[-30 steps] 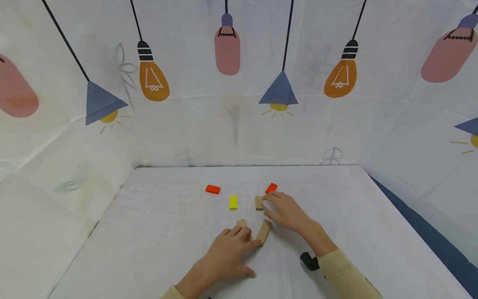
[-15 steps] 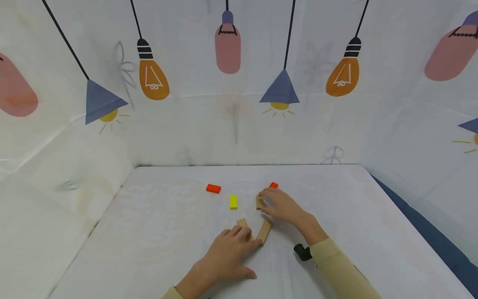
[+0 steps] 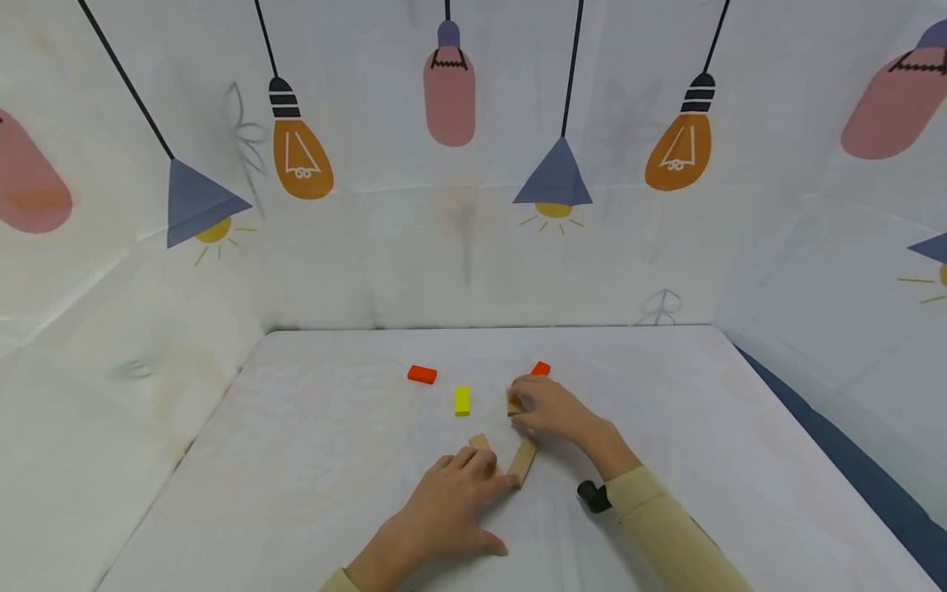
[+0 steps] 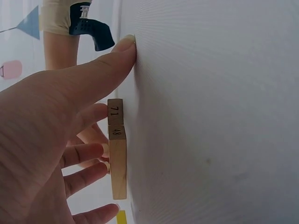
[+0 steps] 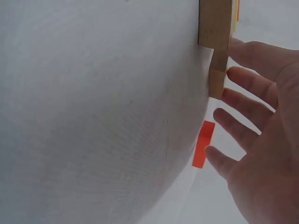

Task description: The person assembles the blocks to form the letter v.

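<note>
Two wooden blocks meet in a V on the white table in the head view. My left hand (image 3: 451, 510) rests over them with spread fingers, partly hiding the left block (image 3: 479, 441) and touching the near end of the right block (image 3: 524, 460). In the left wrist view, these blocks show end numbers, 71 (image 4: 115, 111) and 48 (image 4: 117, 131). My right hand (image 3: 558, 411) holds another wooden block (image 5: 217, 74), thumb at its near end and forefinger at its far end. That block is partly hidden in the head view, and its contact is hard to judge.
A yellow block (image 3: 462, 401) lies left of the right hand's block. One red block (image 3: 422, 375) lies farther back on the left; another red block (image 3: 542, 368) sits just beyond the right hand. Lamp-printed white cloth walls (image 3: 370, 263) border the table (image 3: 311, 460).
My right hand has moved slightly left and closed around the wooden block beside the red one. The left hand and the other blocks stay where they were.
</note>
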`<state>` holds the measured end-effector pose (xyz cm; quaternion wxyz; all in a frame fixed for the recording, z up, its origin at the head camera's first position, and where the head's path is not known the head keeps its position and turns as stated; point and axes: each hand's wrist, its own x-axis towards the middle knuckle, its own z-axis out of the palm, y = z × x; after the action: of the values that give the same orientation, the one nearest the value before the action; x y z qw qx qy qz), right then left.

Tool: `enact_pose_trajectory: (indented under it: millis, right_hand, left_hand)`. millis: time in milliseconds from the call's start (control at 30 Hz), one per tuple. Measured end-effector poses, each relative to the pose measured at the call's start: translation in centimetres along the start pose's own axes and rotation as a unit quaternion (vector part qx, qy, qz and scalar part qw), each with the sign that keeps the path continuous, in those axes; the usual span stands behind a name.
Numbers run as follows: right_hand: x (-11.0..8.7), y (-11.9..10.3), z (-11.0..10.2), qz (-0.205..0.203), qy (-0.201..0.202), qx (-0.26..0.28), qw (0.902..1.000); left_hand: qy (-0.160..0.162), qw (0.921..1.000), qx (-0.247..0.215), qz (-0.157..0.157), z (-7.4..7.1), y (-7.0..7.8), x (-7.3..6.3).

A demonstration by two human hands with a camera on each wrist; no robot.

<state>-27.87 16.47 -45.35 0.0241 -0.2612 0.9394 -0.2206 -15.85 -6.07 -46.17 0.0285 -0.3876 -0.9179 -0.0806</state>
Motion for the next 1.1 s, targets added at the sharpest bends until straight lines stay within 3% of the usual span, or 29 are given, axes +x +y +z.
enact_pose_trajectory:
  millis: [1100]
  right_hand:
    - [-0.07,-0.27,-0.17,0.000,0.019,-0.031,0.9993]
  left_hand:
    - [0.009,1.0000,0.001,0.001,-0.18,0.18,-0.22]
